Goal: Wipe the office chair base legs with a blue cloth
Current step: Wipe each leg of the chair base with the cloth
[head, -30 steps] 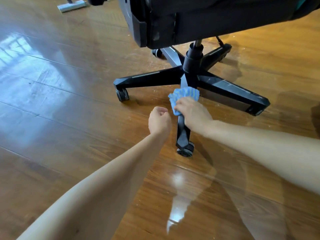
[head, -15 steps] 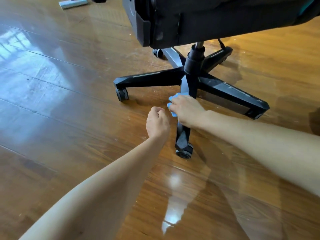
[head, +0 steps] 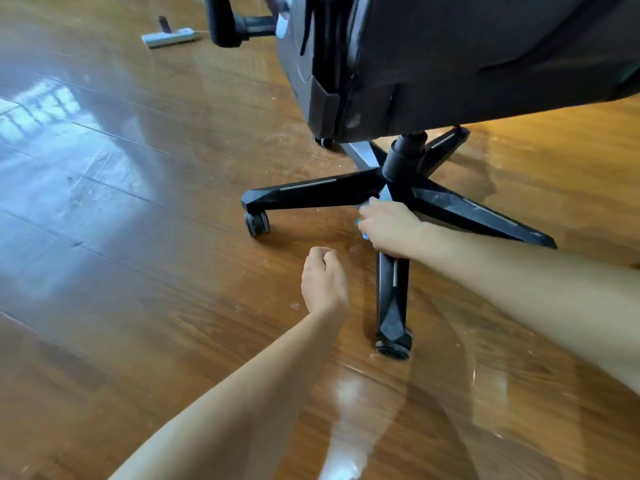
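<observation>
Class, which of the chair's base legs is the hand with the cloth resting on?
The near leg, pointing toward the camera; the right hand covers its inner end.

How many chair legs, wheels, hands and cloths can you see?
Chair legs: 5
Wheels: 3
Hands: 2
Cloths: 1
Total: 11

The right hand (head: 391,230) presses a blue cloth (head: 363,221), mostly hidden under its fingers, onto the near chair base leg (head: 393,299); the left hand (head: 323,282) hangs curled beside it.
</observation>
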Demonstrator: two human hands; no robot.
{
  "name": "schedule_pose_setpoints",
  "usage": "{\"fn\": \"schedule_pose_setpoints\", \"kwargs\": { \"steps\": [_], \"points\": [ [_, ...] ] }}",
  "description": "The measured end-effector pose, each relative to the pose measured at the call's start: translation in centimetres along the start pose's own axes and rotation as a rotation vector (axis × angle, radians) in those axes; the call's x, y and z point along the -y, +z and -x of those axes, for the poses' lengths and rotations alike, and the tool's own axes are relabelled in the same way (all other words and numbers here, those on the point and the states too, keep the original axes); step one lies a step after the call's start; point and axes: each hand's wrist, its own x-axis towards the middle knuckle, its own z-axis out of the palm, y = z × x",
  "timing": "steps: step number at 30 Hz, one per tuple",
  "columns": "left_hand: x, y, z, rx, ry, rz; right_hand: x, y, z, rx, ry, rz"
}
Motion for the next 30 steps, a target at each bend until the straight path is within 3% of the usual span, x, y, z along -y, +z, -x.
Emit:
{"fn": "schedule_pose_setpoints", "kwargs": {
  "steps": [3,11,15,18,25,30],
  "points": [
    [-0.1,0.6,-0.5,0.020,-0.006,0.037,-0.8,-0.4,0.3,-0.125,0.018,0.060],
    [-1.1,1.7,0.4,0.018,0.017,0.115,3.2,0.9,1.7,0.034,-0.144,0.129],
    [-0.7,1.9,0.8,-0.004,-0.006,0.109,0.9,-0.6,-1.1,-0.051,-0.013,0.236],
    [-0.2,1.9,0.9,-0.019,-0.012,0.086,1.0,-0.8,-1.4,-0.023,0.083,0.213],
    [-0.2,1.6,0.2,-0.036,-0.030,0.080,5.1,0.2,2.1,0.164,-0.143,0.226],
    [-0.1,2.0,1.2,-0.058,-0.053,0.079,0.5,-0.6,-0.4,-0.062,-0.015,0.167]
  ]
}}
